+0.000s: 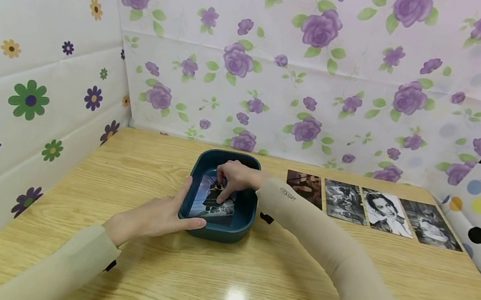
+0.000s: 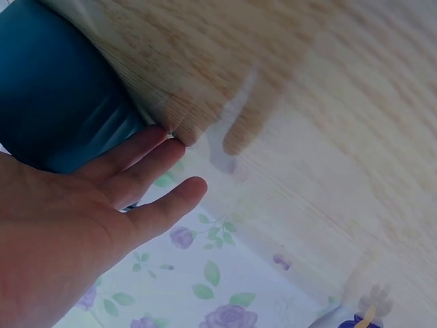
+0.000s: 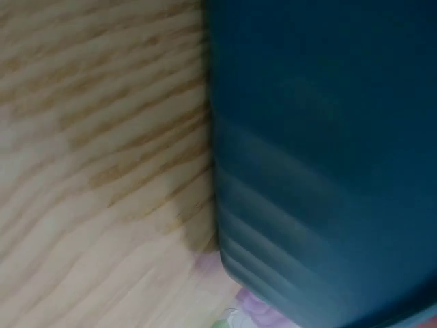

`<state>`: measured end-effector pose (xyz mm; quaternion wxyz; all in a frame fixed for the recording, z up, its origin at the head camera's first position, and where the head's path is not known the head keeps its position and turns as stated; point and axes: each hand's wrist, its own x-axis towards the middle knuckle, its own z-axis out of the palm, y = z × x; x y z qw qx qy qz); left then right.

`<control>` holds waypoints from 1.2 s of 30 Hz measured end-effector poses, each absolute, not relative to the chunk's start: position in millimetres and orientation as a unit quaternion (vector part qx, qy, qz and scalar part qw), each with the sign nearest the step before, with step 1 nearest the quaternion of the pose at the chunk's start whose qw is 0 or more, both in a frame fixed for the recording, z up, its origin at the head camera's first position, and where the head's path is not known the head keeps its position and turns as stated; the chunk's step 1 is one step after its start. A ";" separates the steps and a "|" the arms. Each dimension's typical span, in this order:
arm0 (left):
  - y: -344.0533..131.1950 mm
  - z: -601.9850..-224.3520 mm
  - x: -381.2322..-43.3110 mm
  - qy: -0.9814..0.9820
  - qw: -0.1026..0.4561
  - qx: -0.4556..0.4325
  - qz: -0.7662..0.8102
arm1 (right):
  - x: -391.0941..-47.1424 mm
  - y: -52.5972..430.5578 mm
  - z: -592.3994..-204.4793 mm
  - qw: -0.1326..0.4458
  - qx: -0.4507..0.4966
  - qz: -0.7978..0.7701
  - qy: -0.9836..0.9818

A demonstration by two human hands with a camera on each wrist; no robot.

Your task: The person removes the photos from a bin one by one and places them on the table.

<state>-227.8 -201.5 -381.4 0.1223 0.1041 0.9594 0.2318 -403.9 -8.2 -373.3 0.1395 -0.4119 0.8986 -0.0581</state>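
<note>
A photo card [image 1: 204, 199] inside a teal bin [image 1: 217, 234] on the table [image 1: 182, 277].
The left hand [image 1: 164, 214], fingers extended, touches the bin's near-left corner, gripping nothing. The right hand [image 1: 236, 176] reaches into the bin, fingers bent over the card; whether it pinches it, I cannot tell. Four prints [image 1: 345, 202] lie in a row right of the bin.

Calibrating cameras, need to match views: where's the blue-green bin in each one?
Head: just below centre, whole outline in frame, partly hidden by the hands; blue-green bin.
Left wrist: upper left, cropped by the frame, outer wall only.
Right wrist: fills most of the right side, cropped.
Shared landmark: the wood-grain tabletop, beside it in all three.
</note>
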 end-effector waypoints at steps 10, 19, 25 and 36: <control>-202.1 -381.0 -228.0 0.959 0.123 0.102 0.233 | -399.1 -8.3 -375.9 0.098 -0.407 -0.055 0.907; -202.0 -382.0 -228.2 0.961 0.119 0.100 0.228 | -397.9 7.3 -351.4 0.076 -0.410 -0.226 0.880; -201.2 -382.0 -228.8 0.961 0.119 0.102 0.227 | -392.7 32.9 -317.6 0.038 -0.432 -0.279 0.857; -200.7 -381.3 -228.1 0.961 0.114 0.106 0.229 | -369.6 100.9 -260.8 0.059 -0.404 -0.316 0.856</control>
